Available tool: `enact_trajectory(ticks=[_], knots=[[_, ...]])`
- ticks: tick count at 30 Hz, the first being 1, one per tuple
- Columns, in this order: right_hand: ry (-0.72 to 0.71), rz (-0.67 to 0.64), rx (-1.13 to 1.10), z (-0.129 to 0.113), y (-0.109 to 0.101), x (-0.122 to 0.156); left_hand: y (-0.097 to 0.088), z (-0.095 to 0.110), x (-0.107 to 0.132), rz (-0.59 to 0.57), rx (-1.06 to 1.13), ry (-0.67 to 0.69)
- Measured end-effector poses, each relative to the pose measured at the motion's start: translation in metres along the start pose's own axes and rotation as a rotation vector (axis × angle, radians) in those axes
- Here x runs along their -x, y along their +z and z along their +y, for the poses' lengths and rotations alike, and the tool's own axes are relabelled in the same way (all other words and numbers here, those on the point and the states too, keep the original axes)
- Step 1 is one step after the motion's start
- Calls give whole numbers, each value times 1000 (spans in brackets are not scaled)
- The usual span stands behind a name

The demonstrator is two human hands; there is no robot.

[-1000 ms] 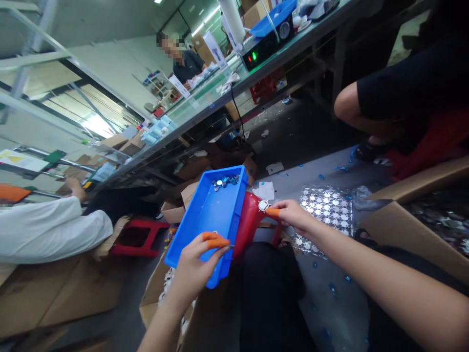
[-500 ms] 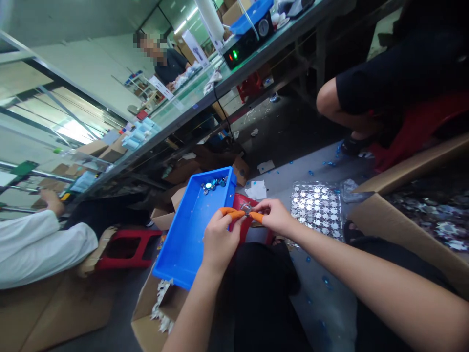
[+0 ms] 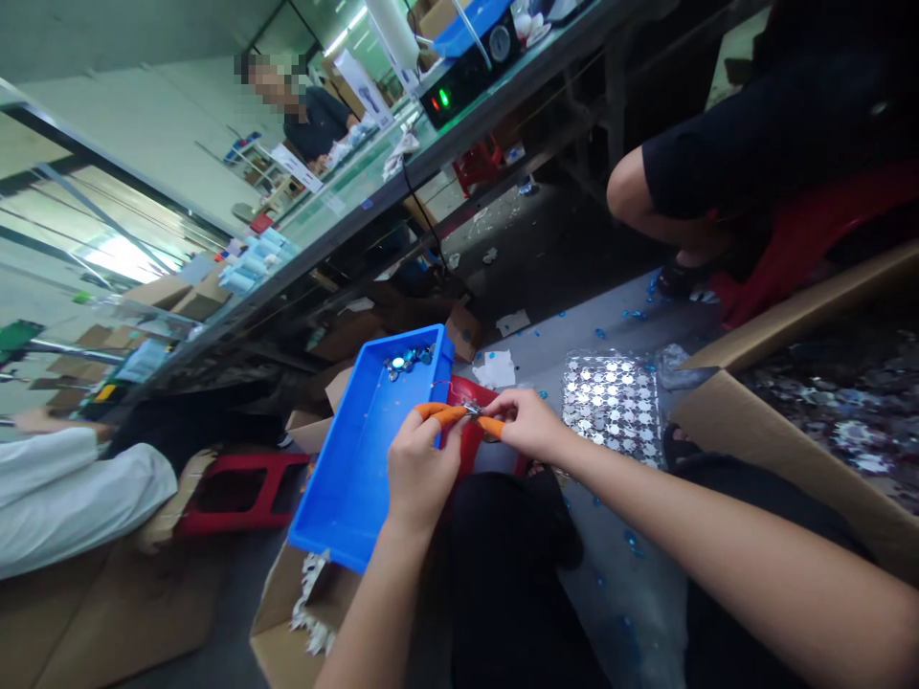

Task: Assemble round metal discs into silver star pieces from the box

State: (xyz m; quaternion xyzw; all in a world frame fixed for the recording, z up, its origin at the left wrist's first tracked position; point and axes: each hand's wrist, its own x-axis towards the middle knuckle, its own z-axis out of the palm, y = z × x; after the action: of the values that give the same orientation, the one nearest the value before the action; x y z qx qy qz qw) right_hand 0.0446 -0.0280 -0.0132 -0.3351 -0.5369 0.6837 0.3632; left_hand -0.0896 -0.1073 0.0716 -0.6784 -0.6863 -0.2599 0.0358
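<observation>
Left hand and right hand: fingers pinching a small metal part between them (outline too blurred to read) | blue tray lying beside the left fingers | risk: part slipping free, orange covers possibly costing grip.

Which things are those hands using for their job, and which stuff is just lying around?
Seems part of the job:
left hand and right hand, fingertips together on a small silvery piece
blue tray, with shiny round pieces inside
spiky silver pieces laid out in rows, probably

Looks like it's just lying about:
white scrap
scattered blue bits
</observation>
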Motion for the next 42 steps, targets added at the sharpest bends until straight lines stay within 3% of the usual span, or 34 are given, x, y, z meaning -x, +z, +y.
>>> enact_trajectory(ticks=[14,17,20,25,30,34,37,42], knots=[[12,-24,6,-7,-1,4,0,-5,-7,13,39,-44],[4,-49,19,-6,-2,4,-2,-12,-12,-35,109,-146],[-21,-84,35,-4,-4,3,-4,-24,-20,-149,255,-342],[65,-148,-71,3,-5,-1,-13,-63,-25,-420,541,-533],[238,-13,-113,4,-9,-4,-37,-132,-4,-358,176,-590],[320,41,-68,-5,-12,-2,-47,-179,26,-420,-121,-614],[328,36,-72,-7,-11,-1,-43,-196,44,-479,-256,-651],[333,-1,-92,-4,-10,-1,-31,-204,56,-521,-328,-665]])
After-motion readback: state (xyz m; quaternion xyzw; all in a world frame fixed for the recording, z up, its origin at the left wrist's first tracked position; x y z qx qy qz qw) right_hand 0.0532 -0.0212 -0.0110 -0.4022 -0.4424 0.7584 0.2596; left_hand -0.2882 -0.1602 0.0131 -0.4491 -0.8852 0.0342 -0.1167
